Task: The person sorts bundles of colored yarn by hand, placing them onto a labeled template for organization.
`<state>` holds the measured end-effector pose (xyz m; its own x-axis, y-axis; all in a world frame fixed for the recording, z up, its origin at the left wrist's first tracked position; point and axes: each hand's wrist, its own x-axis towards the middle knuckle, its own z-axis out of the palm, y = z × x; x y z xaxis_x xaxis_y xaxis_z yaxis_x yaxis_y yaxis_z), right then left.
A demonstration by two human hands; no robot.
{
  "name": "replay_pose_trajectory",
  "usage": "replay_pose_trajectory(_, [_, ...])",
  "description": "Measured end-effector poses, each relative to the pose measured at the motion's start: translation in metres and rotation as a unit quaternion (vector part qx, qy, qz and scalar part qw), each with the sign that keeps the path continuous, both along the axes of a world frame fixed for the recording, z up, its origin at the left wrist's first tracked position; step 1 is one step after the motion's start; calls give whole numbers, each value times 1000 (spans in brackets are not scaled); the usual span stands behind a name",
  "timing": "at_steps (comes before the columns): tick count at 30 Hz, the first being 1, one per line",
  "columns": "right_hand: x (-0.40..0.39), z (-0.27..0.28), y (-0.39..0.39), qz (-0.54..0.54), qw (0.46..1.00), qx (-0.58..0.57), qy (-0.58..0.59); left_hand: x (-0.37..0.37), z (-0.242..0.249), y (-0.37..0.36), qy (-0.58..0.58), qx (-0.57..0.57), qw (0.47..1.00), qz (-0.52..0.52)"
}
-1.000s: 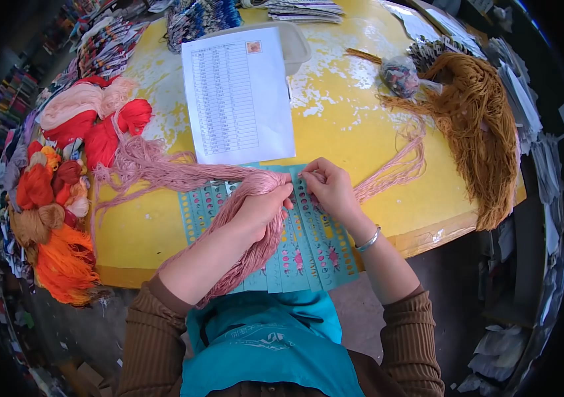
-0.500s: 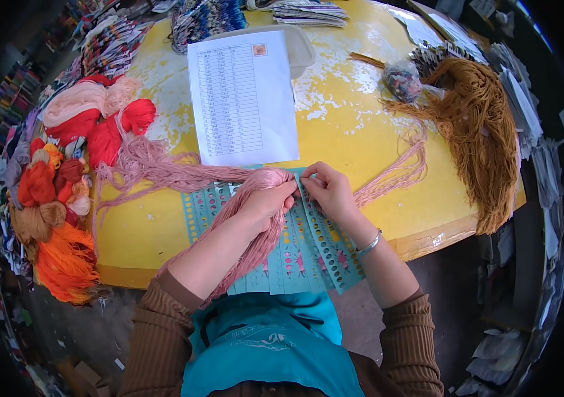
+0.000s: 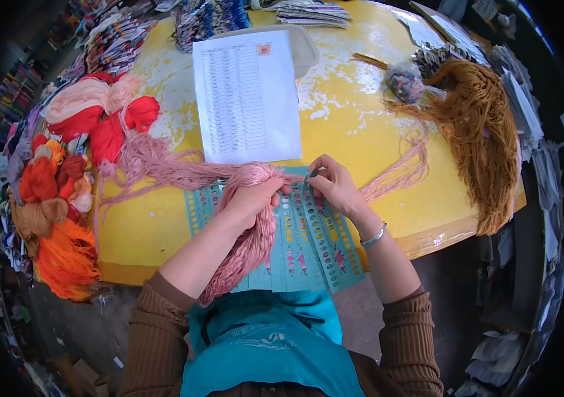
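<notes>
A thick hank of dusty-pink embroidery thread (image 3: 245, 225) is draped under and around my left hand (image 3: 260, 198), whose fingers are closed on it. My right hand (image 3: 332, 188) pinches the top end of a teal punched card strip (image 3: 321, 231), just right of the hank. Beneath both hands lie several more teal cards (image 3: 288, 261), overlapping, with rows of round holes and pink printed figures. A few pink strands run from the hank toward my right fingertips; their exact hold is hidden.
A printed chart sheet (image 3: 249, 99) leans on a clear plastic tub (image 3: 305, 49). Red and peach skeins (image 3: 106, 129) and an orange bundle (image 3: 63, 255) lie left. A brown thread hank (image 3: 480, 139) hangs over the right edge; loose pink strands (image 3: 397, 169) lie nearby.
My left hand and the pink hank have shifted left, away from the right hand. My right hand has moved slightly right, and the gap between the hands is wider.
</notes>
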<state>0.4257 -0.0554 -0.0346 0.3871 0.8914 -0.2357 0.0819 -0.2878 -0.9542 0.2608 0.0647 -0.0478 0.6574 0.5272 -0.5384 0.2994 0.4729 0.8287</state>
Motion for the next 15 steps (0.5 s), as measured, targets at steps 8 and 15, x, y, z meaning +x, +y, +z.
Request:
replay_pose_trajectory(8, [-2, -8, 2, -7, 1000, 14, -7, 5, -2, -8, -22, -42, 998, 34])
replay_pose_trajectory(15, [-4, -14, 10, 19, 980, -11, -197, -2, 24, -15, -109, -40, 988, -97])
